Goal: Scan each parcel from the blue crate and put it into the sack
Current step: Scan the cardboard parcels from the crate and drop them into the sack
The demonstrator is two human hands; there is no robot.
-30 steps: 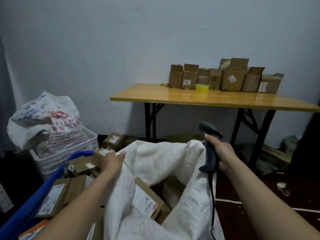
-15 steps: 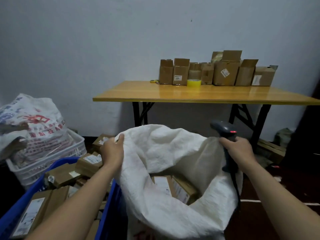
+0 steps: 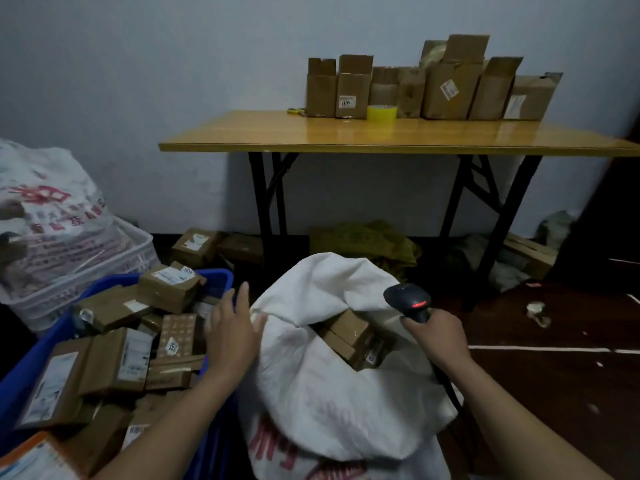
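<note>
Two hands flank our sack (image 3: pixel 329 393): our left hand (image 3: pixel 232 337), fingers spread and holding nothing, at its left rim; our right hand (image 3: pixel 434 337) wrapped round the scanner (image 3: pixel 408 301) at its right. Parcels (image 3: pixel 114 358) fill the blue crate (image 3: pixel 216 278) left of the sack; a table (image 3: pixel 277 133) stands beyond it.

The person's left hand (image 3: pixel 232 337) is letting go of the sack's (image 3: pixel 332 393) rim, which it was gripping half a second ago. It is now hovering with fingers spread between the blue crate (image 3: pixel 214 275) and the sack, thumb at the cloth's edge. The released mouth is sagging into a narrower opening over the parcels (image 3: pixel 349 332) inside. The right hand (image 3: pixel 436 337) is sitting lower against the sack's right side, and the scanner (image 3: pixel 408 299) it grips is turning its red light toward the wearer.
</note>
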